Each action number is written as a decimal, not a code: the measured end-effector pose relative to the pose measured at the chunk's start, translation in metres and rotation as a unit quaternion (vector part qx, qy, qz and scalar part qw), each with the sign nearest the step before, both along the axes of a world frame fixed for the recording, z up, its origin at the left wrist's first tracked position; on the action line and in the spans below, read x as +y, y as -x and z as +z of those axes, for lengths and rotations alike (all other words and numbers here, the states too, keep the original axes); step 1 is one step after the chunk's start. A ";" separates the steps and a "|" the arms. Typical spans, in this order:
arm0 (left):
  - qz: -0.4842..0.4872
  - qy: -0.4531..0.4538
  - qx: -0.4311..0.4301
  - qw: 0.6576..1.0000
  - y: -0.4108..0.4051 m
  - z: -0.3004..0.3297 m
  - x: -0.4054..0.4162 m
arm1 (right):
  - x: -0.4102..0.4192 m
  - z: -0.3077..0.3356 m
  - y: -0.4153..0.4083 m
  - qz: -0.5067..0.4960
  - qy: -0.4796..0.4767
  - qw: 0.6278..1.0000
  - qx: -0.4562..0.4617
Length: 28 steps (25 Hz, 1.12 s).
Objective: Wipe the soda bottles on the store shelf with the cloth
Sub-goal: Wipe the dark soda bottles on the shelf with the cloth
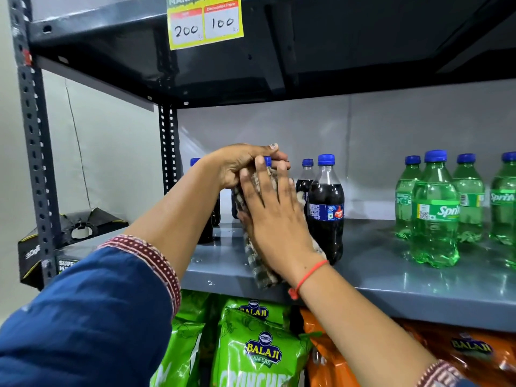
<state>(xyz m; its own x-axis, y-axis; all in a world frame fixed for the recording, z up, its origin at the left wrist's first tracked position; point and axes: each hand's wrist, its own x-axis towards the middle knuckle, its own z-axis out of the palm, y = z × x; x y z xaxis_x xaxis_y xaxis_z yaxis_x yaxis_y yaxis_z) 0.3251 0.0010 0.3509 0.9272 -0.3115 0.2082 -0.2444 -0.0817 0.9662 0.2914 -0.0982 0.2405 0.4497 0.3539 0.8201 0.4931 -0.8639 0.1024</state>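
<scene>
A grey metal shelf (391, 275) is spanning the view, hung on dark slotted posts (33, 163), with a darker shelf overhead carrying a yellow price tag (205, 22) marked 200 and 100. Below the grey shelf, green snack bags (259, 350) are standing beside orange bags (474, 356). A black box (75, 236) is sitting to the left, outside the posts.

On the shelf, green bottles (435, 213) with blue caps are standing in a group at the right, well apart from the cola bottles (325, 208) near the middle. One cola bottle is standing free at the front, another just behind it, and further dark ones are partly hidden behind the left forearm.

One more bottle (267, 161), mostly hidden, is being worked on just left of the free cola bottle; only its blue cap is peeking out. The left hand (240, 166), its arm coming out of a blue sleeve (92, 311), is closing around that bottle's top. The right hand (275, 216), a red thread (307, 277) on its wrist, is lying with fingers spread flat, pressing a checked cloth (259, 263) against the bottle's side. The cloth is draping down over the shelf's front edge.
</scene>
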 end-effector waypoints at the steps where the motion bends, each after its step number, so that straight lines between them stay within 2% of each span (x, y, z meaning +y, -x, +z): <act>1: -0.002 0.009 0.002 1.000 -0.001 0.000 0.001 | 0.001 -0.004 0.000 -0.003 0.006 1.000 -0.006; 3: -0.004 0.016 0.002 1.000 -0.001 -0.001 0.001 | 0.000 -0.008 0.001 0.007 0.014 1.000 -0.003; 5: 0.002 0.003 -0.002 1.000 -0.001 -0.001 -0.001 | 0.000 -0.004 0.001 0.025 -0.022 0.999 0.020; 13: -0.003 -0.015 -0.006 1.000 -0.002 0.000 0.003 | 0.010 -0.004 0.001 0.005 -0.072 0.997 0.017; 23: 0.005 -0.012 -0.004 1.000 0.000 0.002 0.001 | 0.015 -0.007 0.000 0.006 -0.076 0.997 0.015; 28: 0.002 -0.009 -0.017 1.000 -0.006 0.000 0.003 | 0.015 -0.009 0.007 -0.007 -0.118 0.989 0.090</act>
<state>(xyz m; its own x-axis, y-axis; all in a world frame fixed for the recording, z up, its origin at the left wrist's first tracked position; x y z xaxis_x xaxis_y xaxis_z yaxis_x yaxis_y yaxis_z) 0.3315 0.0039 0.3513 0.9212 -0.3114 0.2334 -0.2762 -0.1006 0.9558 0.2846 -0.0834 0.2319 0.5997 0.1551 0.7851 0.4730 -0.8600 -0.1914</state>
